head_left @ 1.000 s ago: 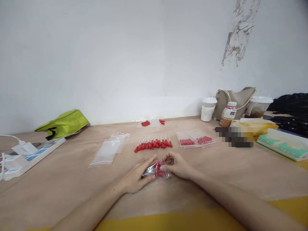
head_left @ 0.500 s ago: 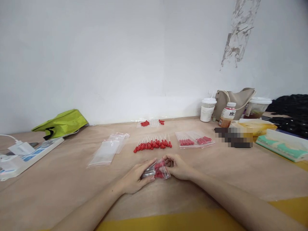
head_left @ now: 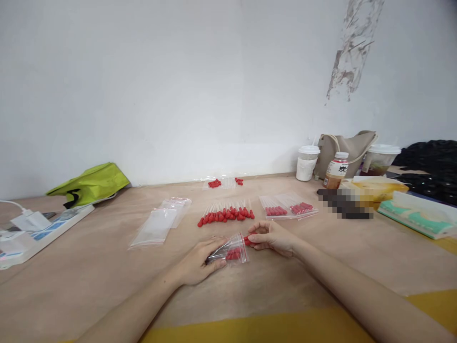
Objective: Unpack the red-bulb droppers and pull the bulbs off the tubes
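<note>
My left hand (head_left: 202,261) lies over a clear zip bag (head_left: 240,256), fingers and thumb gripping it from both sides. Inside the bag are droppers with red rubber bulbs (head_left: 233,254); their clear stems run under my left hand. At the bag's open right end, my right hand (head_left: 273,239) pinches the red bulb end of a dropper (head_left: 251,238); whether it holds more than one is hard to make out. Beyond my hands, a row of loose droppers (head_left: 228,214) lies with red bulbs toward me. Flat clear zip bags (head_left: 152,227) rest to the left.
Filled bags of droppers (head_left: 285,207) lie right of the row, and more bagged red-bulbed pieces (head_left: 214,183) sit by the wall. A power strip (head_left: 46,236) and a green pouch (head_left: 94,183) are at left. A cup (head_left: 307,164), a bottle (head_left: 336,171) and a tissue pack (head_left: 419,215) stand right.
My right hand has moved right, away from the bag's mouth. Red bulb material now shows outside the bag between its fingers. My left hand with the bag has shifted slightly left.
</note>
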{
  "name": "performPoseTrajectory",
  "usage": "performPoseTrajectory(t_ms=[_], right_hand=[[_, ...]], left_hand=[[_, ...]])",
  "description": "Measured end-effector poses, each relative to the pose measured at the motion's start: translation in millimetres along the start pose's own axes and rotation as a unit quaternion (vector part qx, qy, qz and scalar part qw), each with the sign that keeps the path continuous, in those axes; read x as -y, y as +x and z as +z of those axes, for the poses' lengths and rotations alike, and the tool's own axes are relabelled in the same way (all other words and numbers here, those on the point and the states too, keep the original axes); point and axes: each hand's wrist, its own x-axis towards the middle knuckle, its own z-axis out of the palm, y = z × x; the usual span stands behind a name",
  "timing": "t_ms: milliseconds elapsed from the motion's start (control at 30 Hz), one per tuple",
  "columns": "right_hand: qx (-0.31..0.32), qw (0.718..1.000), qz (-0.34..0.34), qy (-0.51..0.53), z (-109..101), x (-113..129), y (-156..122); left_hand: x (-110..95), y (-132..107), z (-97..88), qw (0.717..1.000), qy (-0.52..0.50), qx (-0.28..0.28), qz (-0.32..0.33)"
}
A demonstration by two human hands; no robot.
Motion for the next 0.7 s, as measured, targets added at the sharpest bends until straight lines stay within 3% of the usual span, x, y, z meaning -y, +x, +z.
performPoseTrajectory(t_ms=[133,267,400,500,700], right_hand=[[-0.033,0.999,-0.014,-0.005,-5,1,4],[-0.045,0.996,-0.037,-0.062,-36,25,-2],[-0.180,0.977,-0.112,-0.033,-68,49,-9],[-0.285,0.940,-0.183,-0.045,-74,51,2],[-0.431,0.823,-0.234,-0.288,-48,32,46]], left_hand=[[1,0,0.0,1.000,0.005,0.004,-0.004],[2,0,-0.4,1.000,0.008,0.007,-0.009],[4,0,0.3,1.000,0.005,0.011,-0.007],[5,-1,0.6,1.000,0.003,0.009,-0.001],[4,-1,-0.2,1.000,-0.002,0.012,-0.003]])
